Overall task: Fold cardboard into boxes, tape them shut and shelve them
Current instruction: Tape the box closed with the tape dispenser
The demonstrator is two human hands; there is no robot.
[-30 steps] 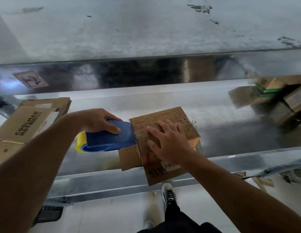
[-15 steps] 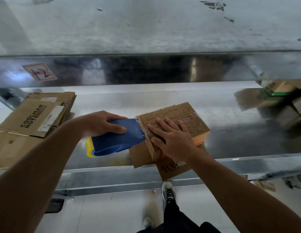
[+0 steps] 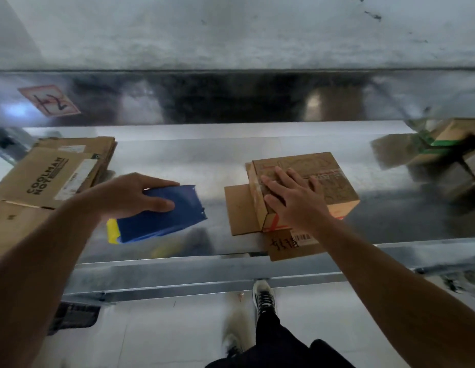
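Note:
A small brown cardboard box (image 3: 326,179) with red print sits on the shiny metal shelf (image 3: 194,160), two of its flaps lying flat toward the left and the front edge. My right hand (image 3: 292,200) lies flat on the box's top near its left edge, fingers straight. My left hand (image 3: 132,196) grips a blue tape dispenser (image 3: 164,216) with a yellow end, held a short way left of the box and apart from it.
Flattened cardboard sheets (image 3: 47,176), one printed COOLMAN, are stacked at the shelf's left. Several more boxes (image 3: 454,155) sit at the far right. A red-bordered label (image 3: 49,100) is stuck on the shelf's back wall. My shoe (image 3: 263,296) shows on the floor below.
My left hand has pulled the tape dispenser leftward off the box, leaving a gap between them. My right hand stays pressed on the box top.

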